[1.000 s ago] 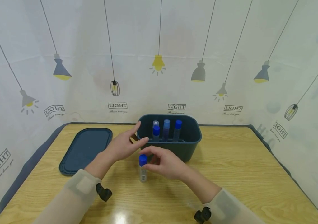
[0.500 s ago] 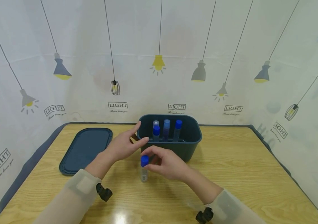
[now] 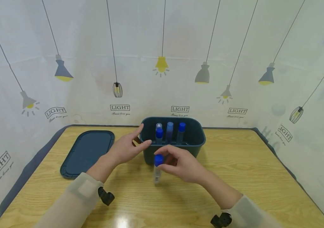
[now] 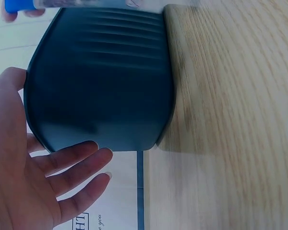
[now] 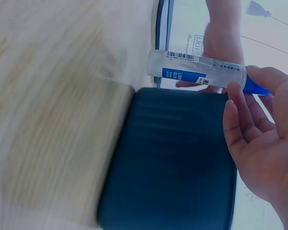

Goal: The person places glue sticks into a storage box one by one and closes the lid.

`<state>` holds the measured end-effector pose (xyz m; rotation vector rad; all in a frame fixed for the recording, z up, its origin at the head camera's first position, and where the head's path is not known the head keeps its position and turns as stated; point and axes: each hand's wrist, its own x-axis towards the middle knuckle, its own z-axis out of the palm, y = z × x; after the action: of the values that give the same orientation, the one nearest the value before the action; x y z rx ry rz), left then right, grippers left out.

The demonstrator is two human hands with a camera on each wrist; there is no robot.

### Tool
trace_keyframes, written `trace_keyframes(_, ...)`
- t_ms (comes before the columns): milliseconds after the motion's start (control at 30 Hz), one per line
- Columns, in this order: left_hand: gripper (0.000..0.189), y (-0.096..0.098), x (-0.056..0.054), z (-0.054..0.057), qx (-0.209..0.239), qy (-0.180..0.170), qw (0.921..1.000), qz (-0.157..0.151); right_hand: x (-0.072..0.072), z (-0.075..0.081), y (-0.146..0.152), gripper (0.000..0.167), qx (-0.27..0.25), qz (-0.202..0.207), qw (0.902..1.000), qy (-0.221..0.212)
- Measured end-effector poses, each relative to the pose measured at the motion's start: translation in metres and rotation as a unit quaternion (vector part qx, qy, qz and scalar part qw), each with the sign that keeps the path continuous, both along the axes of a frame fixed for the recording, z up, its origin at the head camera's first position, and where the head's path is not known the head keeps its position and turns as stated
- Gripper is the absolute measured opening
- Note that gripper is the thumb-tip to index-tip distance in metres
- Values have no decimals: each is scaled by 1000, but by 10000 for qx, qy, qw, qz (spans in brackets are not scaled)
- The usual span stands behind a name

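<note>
A clear glue bottle [image 5: 197, 69], blue label on its side, stands close to upright in front of the bin, held from above by its blue cap [image 3: 158, 160]. The right hand [image 3: 180, 163] pinches the cap between thumb and index finger; this grip is narrow. The body of the bottle lies wholly outside the grip, extending downward below the fingertips and well away from the palm. Whether its base touches the table cannot be told.

Just behind the bottle is the dark blue-green bin [image 4: 96, 105], long side toward the person. The left hand [image 3: 126, 147] is at its left end, wide and relaxed, holding nothing; the thumb lies at the rim, with the other fingers extended and spread near the end wall.

Inside the bin stand four tubes: a clear-topped one [image 3: 158, 125] at left, a dark-blue-capped one [image 3: 159, 133] in front of it, a paler blue one [image 3: 169, 125] beside these, and another dark-blue-capped one [image 3: 181, 127] to the right.

Left of the bin, apart from it, a matching lid [image 3: 87, 155] lies flat on the wood-grained table [image 3: 250, 164]. Beyond rises a pale backdrop [image 3: 139, 63] printed with hanging lamps.
</note>
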<state>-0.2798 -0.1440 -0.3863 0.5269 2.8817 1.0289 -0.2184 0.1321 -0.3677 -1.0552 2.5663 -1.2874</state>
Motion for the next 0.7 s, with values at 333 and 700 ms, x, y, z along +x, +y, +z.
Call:
trace_keyframes(333,96,0,0,-1,-55,-18,10000,46,4,19,25,38,-500,-161,9972,534)
trace_keyframes(700,95,0,-2,-3,-45,-8,10000,16,4,42,44,39,-748,-376,9912,1028)
